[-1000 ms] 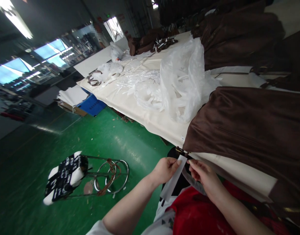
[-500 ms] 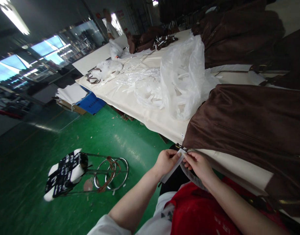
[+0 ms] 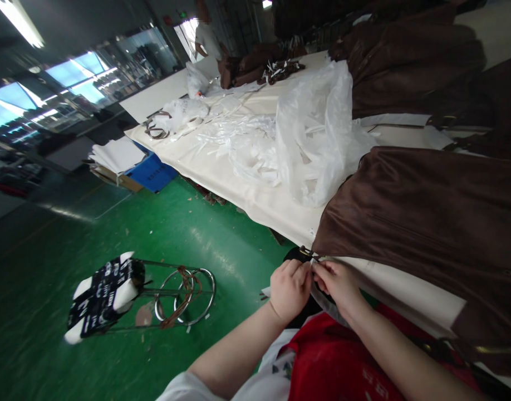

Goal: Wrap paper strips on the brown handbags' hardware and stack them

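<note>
At the near edge of the table, my left hand (image 3: 291, 287) is closed around a white strip (image 3: 265, 292), whose loose end sticks out to the left. My right hand (image 3: 337, 285) pinches the strip's upper end beside a metal buckle (image 3: 306, 252) at the corner of a brown bag (image 3: 422, 206). Below the right hand curves a pale covered strap (image 3: 325, 303). The fingers hide most of the strip, and how it meets the strap cannot be made out. The bag lies flat on the cream-covered table (image 3: 205, 150).
A clear plastic bag (image 3: 316, 133) of white scraps lies behind the brown bag. More brown bags (image 3: 414, 67) are piled at the back right. A stool (image 3: 105, 292) lies tipped over on the green floor, near a blue box (image 3: 157, 172). Another person (image 3: 207, 42) stands at the far end.
My left hand has turned over and closed around the white strip, which lay exposed between both hands before. The right hand stays near the buckle. The person in the background has shifted right.
</note>
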A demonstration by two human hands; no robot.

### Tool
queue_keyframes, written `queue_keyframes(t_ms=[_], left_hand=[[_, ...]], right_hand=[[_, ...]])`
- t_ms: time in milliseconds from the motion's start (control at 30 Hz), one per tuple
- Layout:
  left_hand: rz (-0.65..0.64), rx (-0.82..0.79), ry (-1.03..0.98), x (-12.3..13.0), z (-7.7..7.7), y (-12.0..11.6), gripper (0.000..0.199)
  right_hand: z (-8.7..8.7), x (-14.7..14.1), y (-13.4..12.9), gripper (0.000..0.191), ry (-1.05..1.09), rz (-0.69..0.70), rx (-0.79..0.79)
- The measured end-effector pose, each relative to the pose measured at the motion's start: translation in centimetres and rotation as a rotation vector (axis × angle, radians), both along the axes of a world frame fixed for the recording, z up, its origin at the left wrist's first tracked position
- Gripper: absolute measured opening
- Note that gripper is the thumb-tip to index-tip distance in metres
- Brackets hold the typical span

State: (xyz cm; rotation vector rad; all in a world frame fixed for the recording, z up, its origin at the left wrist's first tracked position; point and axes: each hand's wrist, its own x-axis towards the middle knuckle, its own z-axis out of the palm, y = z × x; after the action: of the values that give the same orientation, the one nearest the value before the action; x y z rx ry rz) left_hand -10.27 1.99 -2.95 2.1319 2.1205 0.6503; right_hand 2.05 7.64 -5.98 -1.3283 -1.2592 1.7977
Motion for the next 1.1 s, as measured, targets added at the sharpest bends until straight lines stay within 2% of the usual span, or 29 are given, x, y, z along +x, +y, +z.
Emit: queue_keyframes(t_ms=[100,200,267,367,433,533,633,700,733,833,900,1000,1100], left_hand=[[-0.119,-0.004,0.227,0.2,-0.4,-0.5,0.03],[-0.168,-0.02,0.355,0.0,-0.8,-0.9,0.035],[-0.172,-0.03,0.38,-0.2,-0.9,-1.1,0.035],[-0.182,-0.054,0.31,-0.2,-0.8,-1.2,0.036],[-0.14,-0.096,0.14,-0.3,-0.4,-1.0,0.034],[-0.051,-0.277,-0.336,-0.6,0.4,-0.1,0.023],[-0.084,-0.56,-0.881,-1.0,0.9,0.8,0.015],[-0.091,-0.666,-1.105,-1.3,0.9,1.2,0.018],[-0.083,-0.681,-1.148,-1.3,0.9,1.3,0.024],[-0.099,-0.666,-1.073,-1.5,1.0,1.6,0.044],[-0.138,-0.657,-0.977,-1.5,1.0,1.7,0.051],[-0.195,-0.648,-0.902,-1.6,0.9,1.8,0.05],[-0.197,-0.575,-0.821,-1.6,0.9,1.7,0.038]], right_hand=[[0.2,0.1,0.2,0.041,0.071,-0.041,-0.098],[0.3,0.4,0.3,0.039,0.128,-0.024,-0.127],[0.3,0.6,0.3,0.038,0.145,0.004,-0.117],[0.4,0.8,0.2,0.041,0.052,0.048,-0.041],[0.6,1.0,0.2,0.039,-0.038,0.086,0.038],[1.1,1.3,0.2,0.035,-0.133,0.162,0.167],[1.8,1.8,0.4,0.028,-0.17,0.22,0.285],[2.0,2.0,0.6,0.026,-0.161,0.23,0.326],[2.0,2.2,0.6,0.025,-0.16,0.233,0.333],[1.6,2.5,0.8,0.024,-0.16,0.249,0.328],[1.1,2.6,0.8,0.025,-0.151,0.252,0.293],[0.4,2.6,0.7,0.027,-0.136,0.218,0.199],[0.3,2.5,0.6,0.027,-0.127,0.193,0.134]])
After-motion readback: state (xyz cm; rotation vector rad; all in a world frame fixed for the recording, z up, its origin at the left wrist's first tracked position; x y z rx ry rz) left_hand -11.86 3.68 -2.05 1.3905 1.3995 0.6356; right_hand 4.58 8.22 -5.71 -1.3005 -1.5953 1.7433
